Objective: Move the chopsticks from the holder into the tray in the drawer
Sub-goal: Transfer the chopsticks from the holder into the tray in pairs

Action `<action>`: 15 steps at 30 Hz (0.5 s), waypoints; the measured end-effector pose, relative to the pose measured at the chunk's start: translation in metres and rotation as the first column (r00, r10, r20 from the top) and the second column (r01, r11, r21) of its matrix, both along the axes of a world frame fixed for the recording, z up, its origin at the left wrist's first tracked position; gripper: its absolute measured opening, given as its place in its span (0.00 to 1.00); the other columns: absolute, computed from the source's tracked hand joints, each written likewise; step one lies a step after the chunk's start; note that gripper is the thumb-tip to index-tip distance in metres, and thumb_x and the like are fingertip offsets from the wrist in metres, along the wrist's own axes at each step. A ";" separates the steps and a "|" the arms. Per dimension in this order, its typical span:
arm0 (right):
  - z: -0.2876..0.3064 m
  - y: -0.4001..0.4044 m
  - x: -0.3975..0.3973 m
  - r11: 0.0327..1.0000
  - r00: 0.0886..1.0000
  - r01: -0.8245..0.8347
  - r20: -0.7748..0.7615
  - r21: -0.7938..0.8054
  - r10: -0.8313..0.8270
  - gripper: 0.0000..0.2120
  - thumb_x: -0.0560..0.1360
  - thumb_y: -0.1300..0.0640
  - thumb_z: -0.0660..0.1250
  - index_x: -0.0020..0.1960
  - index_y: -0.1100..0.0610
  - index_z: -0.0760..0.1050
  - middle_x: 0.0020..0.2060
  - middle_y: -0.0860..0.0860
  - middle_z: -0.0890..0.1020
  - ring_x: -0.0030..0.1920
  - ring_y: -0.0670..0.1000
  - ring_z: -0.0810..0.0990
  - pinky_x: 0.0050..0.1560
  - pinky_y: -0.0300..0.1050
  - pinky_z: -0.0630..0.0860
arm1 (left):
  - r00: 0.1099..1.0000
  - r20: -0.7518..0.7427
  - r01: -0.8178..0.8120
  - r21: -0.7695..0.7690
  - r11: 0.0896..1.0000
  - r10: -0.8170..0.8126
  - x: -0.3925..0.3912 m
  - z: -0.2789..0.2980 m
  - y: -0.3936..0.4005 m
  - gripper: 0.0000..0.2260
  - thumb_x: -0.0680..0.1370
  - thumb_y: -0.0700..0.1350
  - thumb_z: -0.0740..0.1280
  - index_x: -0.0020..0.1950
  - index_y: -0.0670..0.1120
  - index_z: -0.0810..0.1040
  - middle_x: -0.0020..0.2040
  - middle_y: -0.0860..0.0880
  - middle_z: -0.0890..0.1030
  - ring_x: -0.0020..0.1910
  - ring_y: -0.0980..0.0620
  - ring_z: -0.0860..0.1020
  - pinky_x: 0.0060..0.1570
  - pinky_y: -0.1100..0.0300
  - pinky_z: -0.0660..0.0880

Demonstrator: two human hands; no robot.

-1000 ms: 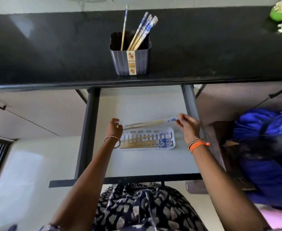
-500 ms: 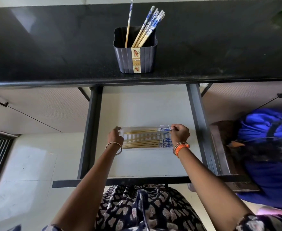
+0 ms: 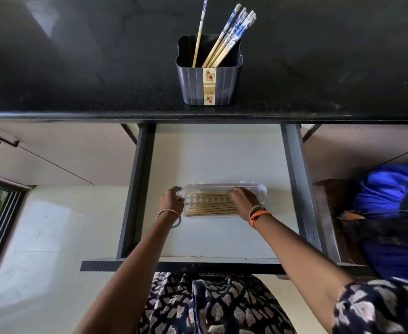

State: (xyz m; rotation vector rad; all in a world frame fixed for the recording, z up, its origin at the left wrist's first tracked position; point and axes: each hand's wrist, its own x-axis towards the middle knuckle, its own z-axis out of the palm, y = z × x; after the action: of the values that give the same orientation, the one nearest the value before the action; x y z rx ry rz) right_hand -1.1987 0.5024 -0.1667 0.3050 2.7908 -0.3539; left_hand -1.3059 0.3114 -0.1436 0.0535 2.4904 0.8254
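both hands curl their fingers: left hand (image 3: 172, 198) grips the tray (image 3: 261, 190) end, right hand (image 3: 242, 199) presses the chopsticks (image 3: 210, 208) inside.

Both arms reach forward toward 12 o'clock, forearms bare and converging. The left hand (image 3: 173, 200) curls with its fingers bent over at the 9 o'clock side, a thin bangle at the wrist. The right hand (image 3: 242, 198) lies palm down, fingers spread and angled toward 10 o'clock, with orange and dark bands on its wrist. A patterned sleeve covers the right upper arm.
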 end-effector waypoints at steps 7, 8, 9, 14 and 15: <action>0.007 -0.002 -0.008 0.998 0.997 -0.069 0.037 -0.001 0.069 0.24 0.69 0.77 0.59 0.62 0.61 0.74 0.56 0.59 0.78 0.56 0.61 0.79 0.53 0.51 0.78 | 1.000 0.010 -0.011 0.023 1.000 0.011 -0.002 0.001 -0.001 0.16 0.73 0.32 0.63 0.61 0.41 0.75 0.55 0.36 0.81 0.54 0.39 0.78 0.56 0.53 0.75; 0.015 -0.004 -0.010 0.998 0.998 -0.059 0.017 -0.003 0.060 0.23 0.70 0.76 0.58 0.61 0.61 0.74 0.55 0.59 0.78 0.55 0.61 0.80 0.52 0.51 0.78 | 1.000 0.002 -0.026 0.039 0.999 0.026 -0.002 0.006 0.001 0.16 0.74 0.32 0.62 0.61 0.41 0.75 0.56 0.37 0.81 0.56 0.40 0.78 0.58 0.53 0.74; 0.026 -0.006 -0.014 0.999 0.999 -0.048 -0.013 -0.002 0.048 0.21 0.70 0.75 0.58 0.59 0.61 0.75 0.54 0.59 0.80 0.54 0.61 0.80 0.50 0.51 0.78 | 0.999 -0.025 -0.036 0.062 0.997 0.038 -0.005 0.013 0.004 0.16 0.74 0.33 0.62 0.61 0.41 0.74 0.57 0.37 0.80 0.57 0.40 0.78 0.59 0.53 0.73; 0.126 0.009 -0.063 0.972 0.865 0.163 -0.449 -0.168 -0.223 0.15 0.75 0.64 0.60 0.55 0.55 0.81 0.51 0.54 0.85 0.51 0.57 0.83 0.50 0.50 0.80 | 0.926 -0.367 0.037 0.337 0.941 0.095 -0.052 0.094 0.043 0.14 0.75 0.31 0.60 0.58 0.42 0.76 0.55 0.41 0.81 0.51 0.46 0.80 0.52 0.57 0.76; 0.152 0.019 -0.078 0.947 0.766 0.188 -0.565 -0.259 -0.306 0.13 0.74 0.64 0.61 0.53 0.56 0.82 0.49 0.54 0.86 0.49 0.56 0.84 0.49 0.50 0.81 | 0.885 -0.455 0.092 0.386 0.918 0.102 -0.066 0.117 0.054 0.13 0.75 0.32 0.60 0.57 0.42 0.76 0.54 0.42 0.81 0.51 0.49 0.79 0.51 0.60 0.75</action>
State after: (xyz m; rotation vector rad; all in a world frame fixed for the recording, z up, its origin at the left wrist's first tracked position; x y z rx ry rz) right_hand -1.2766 0.5215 -0.0151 0.6167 3.2981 -0.9227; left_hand -1.3718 0.3651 -0.0263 0.4385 2.7055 1.4610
